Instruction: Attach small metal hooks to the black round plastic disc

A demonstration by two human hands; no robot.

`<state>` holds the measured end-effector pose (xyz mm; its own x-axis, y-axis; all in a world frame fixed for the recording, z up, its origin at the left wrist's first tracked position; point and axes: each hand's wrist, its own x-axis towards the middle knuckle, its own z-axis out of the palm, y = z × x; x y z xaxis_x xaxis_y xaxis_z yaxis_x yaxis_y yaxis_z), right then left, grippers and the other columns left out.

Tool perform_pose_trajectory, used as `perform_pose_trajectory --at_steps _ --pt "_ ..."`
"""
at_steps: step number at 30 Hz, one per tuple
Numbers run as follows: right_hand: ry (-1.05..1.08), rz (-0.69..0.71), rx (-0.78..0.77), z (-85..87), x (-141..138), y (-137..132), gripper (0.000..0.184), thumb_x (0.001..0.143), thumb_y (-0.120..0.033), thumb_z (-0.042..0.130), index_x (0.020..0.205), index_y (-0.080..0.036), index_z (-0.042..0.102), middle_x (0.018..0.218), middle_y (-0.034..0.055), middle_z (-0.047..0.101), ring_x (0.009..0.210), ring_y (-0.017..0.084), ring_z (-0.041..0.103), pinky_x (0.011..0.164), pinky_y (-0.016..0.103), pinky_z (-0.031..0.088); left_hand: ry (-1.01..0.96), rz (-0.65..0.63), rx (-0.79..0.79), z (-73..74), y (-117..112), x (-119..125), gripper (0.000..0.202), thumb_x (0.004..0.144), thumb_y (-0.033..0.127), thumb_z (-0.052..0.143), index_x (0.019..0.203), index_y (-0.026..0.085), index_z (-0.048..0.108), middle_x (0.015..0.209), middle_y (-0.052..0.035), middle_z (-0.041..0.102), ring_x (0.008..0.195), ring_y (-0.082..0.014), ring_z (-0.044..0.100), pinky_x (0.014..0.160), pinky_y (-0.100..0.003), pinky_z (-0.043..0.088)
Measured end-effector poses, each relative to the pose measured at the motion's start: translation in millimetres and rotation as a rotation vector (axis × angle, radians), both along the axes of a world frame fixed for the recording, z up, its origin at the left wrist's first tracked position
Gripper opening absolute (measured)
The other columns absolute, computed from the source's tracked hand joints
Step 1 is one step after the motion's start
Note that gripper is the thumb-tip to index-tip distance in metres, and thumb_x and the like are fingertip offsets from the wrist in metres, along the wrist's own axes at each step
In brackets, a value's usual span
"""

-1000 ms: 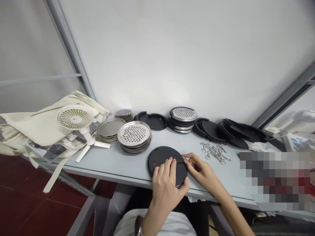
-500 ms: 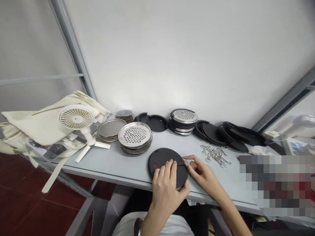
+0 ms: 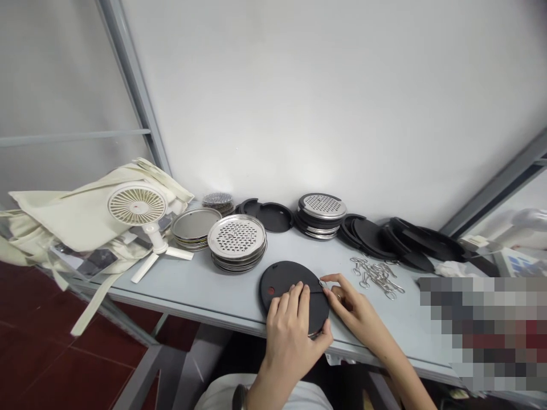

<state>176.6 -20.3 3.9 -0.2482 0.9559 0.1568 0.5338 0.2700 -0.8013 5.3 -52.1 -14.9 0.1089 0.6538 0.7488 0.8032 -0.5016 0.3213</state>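
A black round grater holder (image 3: pixel 282 276) with a small round hole near its left rim lies at the table's front edge. My left hand (image 3: pixel 290 322) rests over it, fingers together on the top face and thumb at the near edge, gripping it. A strip of metal shows under that edge by the thumb. At the holder's right rim, my right hand (image 3: pixel 352 304) pinches a small wire hook (image 3: pixel 323 283) between thumb and index finger. The fingers partly cover the hook, so I cannot tell how far it sits in the rim. Loose wire hooks (image 3: pixel 376 276) lie in a pile beyond that hand.
Stacked metal grater discs (image 3: pixel 237 236) and plain metal discs (image 3: pixel 196 223) stand at left. Behind are a holder stack topped by a grater (image 3: pixel 322 206) and black holders (image 3: pixel 376 238). A white fan (image 3: pixel 137 205) and cream bag (image 3: pixel 81 210) occupy the left end.
The view has shifted slightly. My right fingertips stay at the holder's rim, where the hook's loop now shows more clearly. My left hand keeps its place on the holder.
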Motion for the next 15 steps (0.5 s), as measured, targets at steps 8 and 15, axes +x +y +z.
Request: perform_pose_trajectory --at_steps 8,15 --pt "0.001 -0.003 -0.001 2.2 -0.9 -1.2 0.03 0.099 -0.045 0.037 0.118 -0.022 0.043 0.062 -0.0066 0.038 0.056 0.013 0.035 0.056 0.024 0.031 0.005 0.001 0.005 0.4 -1.7 0.0 0.049 0.079 0.034 0.058 0.124 0.013 0.057 0.122 -0.0103 0.063 0.105 -0.0255 0.059 0.087 -0.038 0.045" --pt "0.039 -0.057 0.028 2.0 0.7 -1.4 0.033 0.098 -0.046 0.039 0.118 -0.021 0.046 0.064 -0.0048 0.042 0.057 0.014 0.041 0.056 0.024 0.036 0.01 0.002 0.003 1.6 -0.7 0.0 0.05 0.079 0.033 0.059 0.124 0.013 0.056 0.122 -0.0103 0.063 0.105 -0.0254 0.06 0.088 -0.038 0.045"
